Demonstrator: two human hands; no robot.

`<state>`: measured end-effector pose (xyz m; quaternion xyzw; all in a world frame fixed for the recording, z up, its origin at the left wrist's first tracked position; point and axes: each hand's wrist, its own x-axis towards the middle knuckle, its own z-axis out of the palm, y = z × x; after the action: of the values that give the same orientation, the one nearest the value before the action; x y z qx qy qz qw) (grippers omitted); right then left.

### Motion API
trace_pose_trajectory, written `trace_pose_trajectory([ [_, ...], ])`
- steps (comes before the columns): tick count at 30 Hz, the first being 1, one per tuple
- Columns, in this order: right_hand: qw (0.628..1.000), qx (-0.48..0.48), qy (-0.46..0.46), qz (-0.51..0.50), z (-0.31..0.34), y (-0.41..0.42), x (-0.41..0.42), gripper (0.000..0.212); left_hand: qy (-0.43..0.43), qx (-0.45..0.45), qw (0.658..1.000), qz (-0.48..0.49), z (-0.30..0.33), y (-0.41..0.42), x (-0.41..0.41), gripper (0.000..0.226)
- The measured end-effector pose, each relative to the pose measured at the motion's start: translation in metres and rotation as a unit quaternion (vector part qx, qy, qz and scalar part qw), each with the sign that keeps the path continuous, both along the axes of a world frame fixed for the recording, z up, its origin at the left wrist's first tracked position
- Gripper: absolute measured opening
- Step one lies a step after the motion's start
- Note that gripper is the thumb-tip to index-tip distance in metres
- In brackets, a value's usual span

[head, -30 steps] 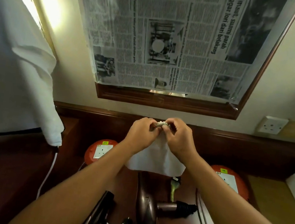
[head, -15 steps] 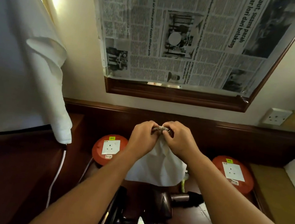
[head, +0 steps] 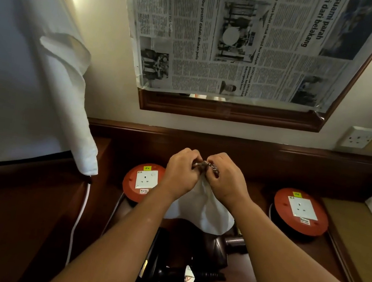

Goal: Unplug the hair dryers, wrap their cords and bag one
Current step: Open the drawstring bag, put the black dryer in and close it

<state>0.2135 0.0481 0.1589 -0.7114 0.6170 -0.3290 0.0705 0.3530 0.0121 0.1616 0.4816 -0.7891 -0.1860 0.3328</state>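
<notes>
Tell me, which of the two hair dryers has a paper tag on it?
The black hair dryer, lying nearest the person: a white tag sits on its handle. The brown hair dryer beyond it shows none.

Cream-painted wall with a dark wood-framed mirror hung on it, mostly covered by taped-on newspaper sheets. A white double wall socket sits to the right of the frame. Below runs a dark brown wooden counter with a raised back edge. A white cloth hangs on the left, warm light glowing behind it.
</notes>
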Motion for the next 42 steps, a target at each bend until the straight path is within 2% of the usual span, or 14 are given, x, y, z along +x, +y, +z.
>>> trace_pose_trajectory([
  [7,0.999,-0.011,-0.038,-0.006,0.003,-0.001,0.000,0.009,0.043,-0.033,0.998,0.024,-0.005,0.007,-0.005,0.005],
  [10,0.998,-0.022,-0.051,-0.010,0.005,-0.003,-0.002,0.012,0.058,-0.039,0.997,0.044,-0.005,0.013,-0.010,0.012],
  [14,0.996,-0.036,-0.071,-0.031,0.004,-0.002,-0.004,0.021,0.034,0.012,0.999,0.037,-0.001,0.009,-0.015,0.019],
  [17,0.996,-0.033,-0.083,-0.032,0.001,0.001,-0.006,0.019,0.007,0.071,0.997,0.018,0.004,0.002,-0.017,0.019],
  [20,0.999,-0.015,-0.051,-0.006,0.000,0.002,-0.010,0.017,-0.005,0.064,0.998,-0.002,0.006,0.002,-0.017,0.013],
  [25,0.999,0.021,0.024,0.009,0.006,0.002,-0.014,0.013,0.034,0.044,0.998,-0.009,0.005,0.008,-0.013,0.007],
  [35,1.000,-0.013,0.022,-0.011,0.008,0.006,-0.005,0.008,0.096,0.040,0.994,0.017,0.005,0.017,-0.005,0.005],
  [39,1.000,0.019,0.016,0.018,0.008,0.008,-0.009,0.004,0.074,0.063,0.995,-0.007,0.005,0.017,-0.003,0.006],
  [42,0.997,0.035,0.056,0.037,0.009,0.010,-0.014,0.010,0.054,0.064,0.996,-0.026,0.006,0.018,-0.001,0.007],
])
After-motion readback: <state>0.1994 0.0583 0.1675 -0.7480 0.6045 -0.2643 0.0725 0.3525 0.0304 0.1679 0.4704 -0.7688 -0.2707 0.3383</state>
